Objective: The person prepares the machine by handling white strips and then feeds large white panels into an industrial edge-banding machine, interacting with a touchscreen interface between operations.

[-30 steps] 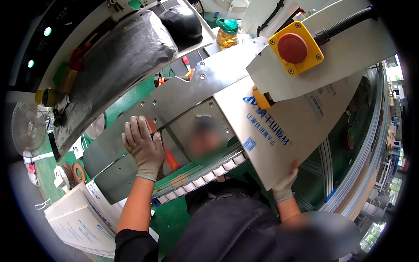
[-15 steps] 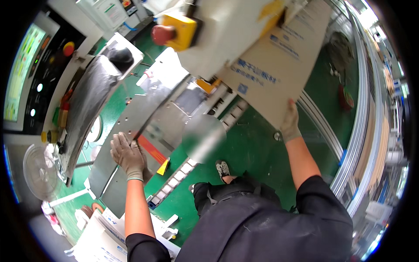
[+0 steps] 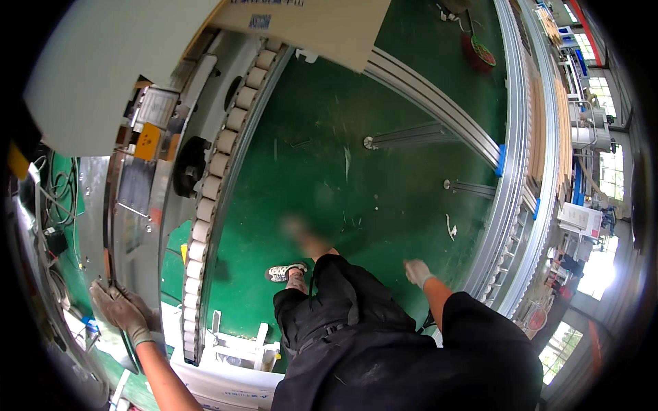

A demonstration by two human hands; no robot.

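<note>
Green floor (image 3: pixel 356 137) below; left hand (image 3: pixel 120 308) fingers flat, open on metal panel (image 3: pixel 133 205); right hand (image 3: pixel 416 272) blurred, fingers' state unclear

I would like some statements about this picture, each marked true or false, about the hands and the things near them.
1. The left hand wears a grey glove and rests on the metal plate. True.
2. The right hand holds the cardboard sheet. False: it hangs free above the green floor.
3. A line of pale rollers runs beside the plate. True.
4. The floor is red. False: it is green.
</note>
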